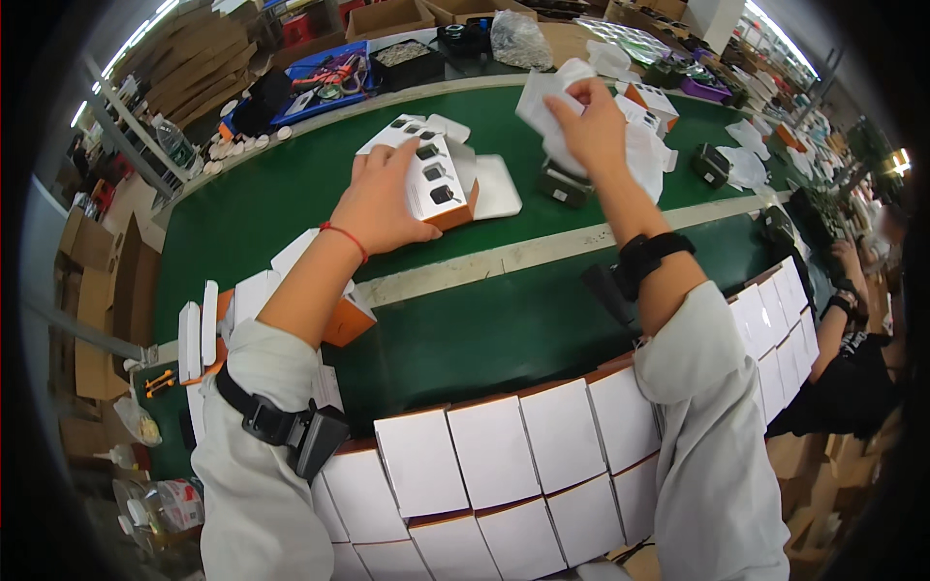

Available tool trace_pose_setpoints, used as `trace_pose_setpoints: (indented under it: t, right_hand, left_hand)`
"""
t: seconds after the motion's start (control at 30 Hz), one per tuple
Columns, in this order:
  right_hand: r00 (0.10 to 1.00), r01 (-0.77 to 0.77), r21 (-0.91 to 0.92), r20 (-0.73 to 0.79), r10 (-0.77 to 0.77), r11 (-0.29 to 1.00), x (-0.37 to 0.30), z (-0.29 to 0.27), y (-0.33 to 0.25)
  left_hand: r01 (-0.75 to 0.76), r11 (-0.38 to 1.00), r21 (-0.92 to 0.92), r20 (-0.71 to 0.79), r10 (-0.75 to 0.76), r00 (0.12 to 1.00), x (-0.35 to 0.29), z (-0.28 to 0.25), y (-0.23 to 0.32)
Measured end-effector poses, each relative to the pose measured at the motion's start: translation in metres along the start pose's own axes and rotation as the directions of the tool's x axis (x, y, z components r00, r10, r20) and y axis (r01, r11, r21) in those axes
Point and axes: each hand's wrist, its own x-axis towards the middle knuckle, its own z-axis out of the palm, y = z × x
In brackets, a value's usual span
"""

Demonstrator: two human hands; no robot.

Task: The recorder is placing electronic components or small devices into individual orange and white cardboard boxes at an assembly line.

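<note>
My left hand (380, 198) grips an open white and orange cardboard box (444, 184) with small device pictures printed on its side. The box lies tilted on the green work surface, its white flaps folded out. My right hand (591, 126) pinches a thin white wrapping sheet (539, 108), raised over the far side of the surface. Just below that sheet stands a dark boxy device (565, 187), partly covered by white wrapping. Another dark device (712, 167) sits farther right, beside crumpled white wrapping (744, 167).
Rows of white boxes (494, 450) line the near edge before me. More white and orange boxes (347, 320) lie under my left forearm. A blue tray (329, 82) of tools stands at the back. At the far right a co-worker's arm (835, 329) reaches in.
</note>
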Motion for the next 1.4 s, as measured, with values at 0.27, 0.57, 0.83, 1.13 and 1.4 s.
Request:
trace_pose_setpoints:
  t: [0.27, 0.57, 0.83, 1.13, 1.4]
  right_hand:
    - [0.750, 0.280, 0.001, 0.623, -0.219, 0.960, -0.036, 0.013, -0.055]
    - [0.419, 0.396, 0.244, 0.810, -0.411, 0.885, -0.075, 0.024, -0.106]
    - [0.338, 0.304, 0.369, 0.821, -0.461, 0.878, -0.094, 0.026, -0.120]
    - [0.462, 0.014, 0.413, 0.805, -0.372, 0.911, -0.099, 0.043, -0.111]
    - [0.595, -0.390, 0.051, 0.776, 0.210, 0.919, -0.076, 0.044, -0.092]
  left_hand:
    - [-0.160, 0.767, -0.621, -0.348, -0.087, 0.934, 0.020, -0.018, -0.004]
    - [0.015, 0.970, 0.244, 0.630, -0.170, 0.758, -0.040, -0.106, -0.025]
    - [-0.139, 0.976, -0.168, 0.571, 0.212, 0.793, -0.060, -0.098, -0.010]
    - [0.056, 0.633, -0.773, 0.027, -0.055, 0.998, -0.030, -0.073, -0.042]
    - [0.345, 0.505, -0.791, 0.142, -0.397, 0.907, -0.031, -0.025, -0.033]
